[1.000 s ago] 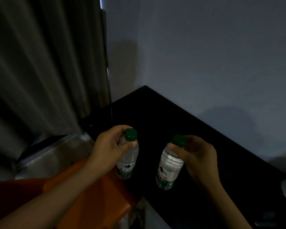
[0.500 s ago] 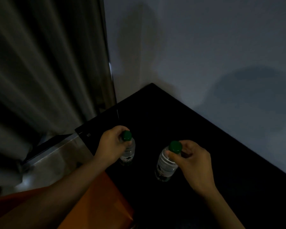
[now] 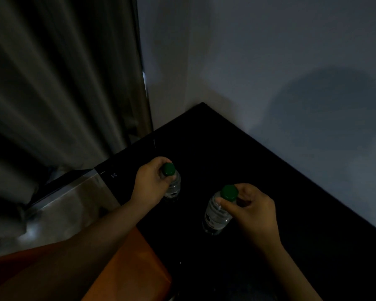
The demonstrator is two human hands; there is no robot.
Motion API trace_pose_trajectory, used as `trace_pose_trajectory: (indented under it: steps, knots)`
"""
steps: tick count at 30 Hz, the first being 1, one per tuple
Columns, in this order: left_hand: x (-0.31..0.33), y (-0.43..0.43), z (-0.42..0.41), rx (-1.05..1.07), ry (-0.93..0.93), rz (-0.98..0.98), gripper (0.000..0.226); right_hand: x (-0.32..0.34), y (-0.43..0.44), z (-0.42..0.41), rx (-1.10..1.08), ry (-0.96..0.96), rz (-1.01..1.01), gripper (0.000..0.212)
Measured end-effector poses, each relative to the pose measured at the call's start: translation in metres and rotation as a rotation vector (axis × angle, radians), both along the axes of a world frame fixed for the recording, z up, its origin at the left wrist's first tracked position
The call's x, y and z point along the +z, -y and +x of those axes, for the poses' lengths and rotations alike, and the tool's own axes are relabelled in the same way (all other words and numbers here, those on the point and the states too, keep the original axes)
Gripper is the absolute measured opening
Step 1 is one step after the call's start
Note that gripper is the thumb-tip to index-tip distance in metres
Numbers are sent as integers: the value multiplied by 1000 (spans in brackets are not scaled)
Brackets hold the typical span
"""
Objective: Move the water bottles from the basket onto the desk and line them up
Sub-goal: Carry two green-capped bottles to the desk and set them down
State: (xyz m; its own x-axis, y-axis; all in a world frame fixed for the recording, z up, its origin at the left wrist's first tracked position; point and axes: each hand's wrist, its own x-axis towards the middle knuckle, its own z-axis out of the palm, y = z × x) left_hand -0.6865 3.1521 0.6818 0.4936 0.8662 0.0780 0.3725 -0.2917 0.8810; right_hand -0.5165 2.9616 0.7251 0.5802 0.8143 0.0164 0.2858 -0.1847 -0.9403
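Pinching at the necks, the left grip (image 3: 150,183) holds the left bottle (image 3: 174,186) and the right grip (image 3: 253,211) the right bottle (image 3: 215,216), each just beneath its grip, over the black counter (image 3: 226,148). Water-heavy, thin-walled, probably slick: the stiff neck suits best.

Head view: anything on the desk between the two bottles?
Nothing visible: in the dim head view only bare black desk shows between the left-hand bottle and the right-hand bottle.
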Motion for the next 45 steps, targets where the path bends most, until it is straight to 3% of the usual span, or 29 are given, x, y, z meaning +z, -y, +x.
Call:
trace_pose_trajectory:
  steps: [15, 29, 42, 45]
  knots:
    - [10, -12, 13, -33, -179, 61, 25, -9, -63, 14, 57, 128, -68, 18]
    - [11, -11, 15, -47, -208, 17, 27, -23, -98, 14, 67, 214, -183, 16]
    - [13, -6, 15, -14, -213, 9, 25, -11, -107, 2, 80, 317, -293, 27]
    - [15, -6, 16, -33, -228, -2, 26, -7, -103, 1, 76, 311, -335, 45]
